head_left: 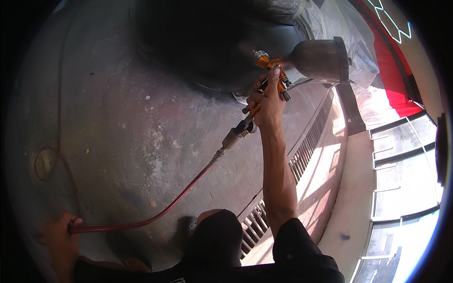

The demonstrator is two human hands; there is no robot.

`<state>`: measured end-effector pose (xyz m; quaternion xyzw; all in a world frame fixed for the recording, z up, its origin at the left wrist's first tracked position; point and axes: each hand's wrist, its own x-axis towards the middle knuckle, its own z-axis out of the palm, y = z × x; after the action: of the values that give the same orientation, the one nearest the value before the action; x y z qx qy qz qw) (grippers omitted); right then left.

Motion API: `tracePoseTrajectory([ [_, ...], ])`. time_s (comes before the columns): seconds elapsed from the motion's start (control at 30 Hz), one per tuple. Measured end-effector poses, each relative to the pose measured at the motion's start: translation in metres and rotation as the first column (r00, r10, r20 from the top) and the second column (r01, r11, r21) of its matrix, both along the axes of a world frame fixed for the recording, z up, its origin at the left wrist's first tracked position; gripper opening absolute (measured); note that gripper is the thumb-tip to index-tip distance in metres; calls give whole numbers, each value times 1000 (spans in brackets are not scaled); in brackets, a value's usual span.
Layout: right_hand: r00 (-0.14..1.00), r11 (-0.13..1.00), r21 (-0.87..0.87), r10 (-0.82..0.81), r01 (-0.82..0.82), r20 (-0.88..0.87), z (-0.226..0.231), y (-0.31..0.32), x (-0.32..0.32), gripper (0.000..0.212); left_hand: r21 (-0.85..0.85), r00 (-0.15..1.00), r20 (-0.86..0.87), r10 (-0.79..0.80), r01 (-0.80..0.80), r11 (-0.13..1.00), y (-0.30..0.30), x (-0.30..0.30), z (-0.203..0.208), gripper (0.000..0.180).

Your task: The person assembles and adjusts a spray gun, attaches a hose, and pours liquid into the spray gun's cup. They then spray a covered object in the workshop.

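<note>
My right hand (268, 101) is closed round the handle of an orange spray gun (272, 66), held out ahead and tilted on its side. A dark translucent paint cup (321, 60) sticks out to the right of the gun. Below the handle hangs a metal and dark fitting (233, 137), joined to a red air hose (184, 192). Down at the lower left, my left hand (63, 238) grips that hose. Just beyond the gun's nozzle is a large dark, smooth surface (203, 42); its outline is hard to make out.
Clear plastic sheeting (347, 33) covers things at the upper right. More hose (60, 104) loops over the stained grey floor (127, 137) on the left. A floor drain grate (306, 146) runs along the right, beside a low wall (351, 207) and bright windows (406, 174). A red cloth (389, 61) hangs there.
</note>
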<state>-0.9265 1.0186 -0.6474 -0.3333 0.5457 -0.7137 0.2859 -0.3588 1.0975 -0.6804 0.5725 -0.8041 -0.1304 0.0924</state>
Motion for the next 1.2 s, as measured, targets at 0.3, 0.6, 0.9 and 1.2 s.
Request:
tracePoseTrajectory([
  [0.3, 942, 938, 87, -333, 336, -50, -3, 34, -83, 53, 38, 999, 28, -19, 18, 999, -6, -11, 8, 16],
  [0.6, 887, 884, 75, -457, 461, -66, 20, 28, -87, 52, -76, 998, 52, -40, 44, 996, -9, -12, 5, 18],
  [0.9, 984, 986, 38, -165, 163, 62, 55, -6, -24, 54, -109, 994, 112, 2, 11, 994, 1, -7, 11, 21],
  [1.2, 984, 999, 12, 50, -52, 169, 68, 12, -37, 53, -39, 994, 106, -17, 22, 999, -7, -6, 10, 20],
])
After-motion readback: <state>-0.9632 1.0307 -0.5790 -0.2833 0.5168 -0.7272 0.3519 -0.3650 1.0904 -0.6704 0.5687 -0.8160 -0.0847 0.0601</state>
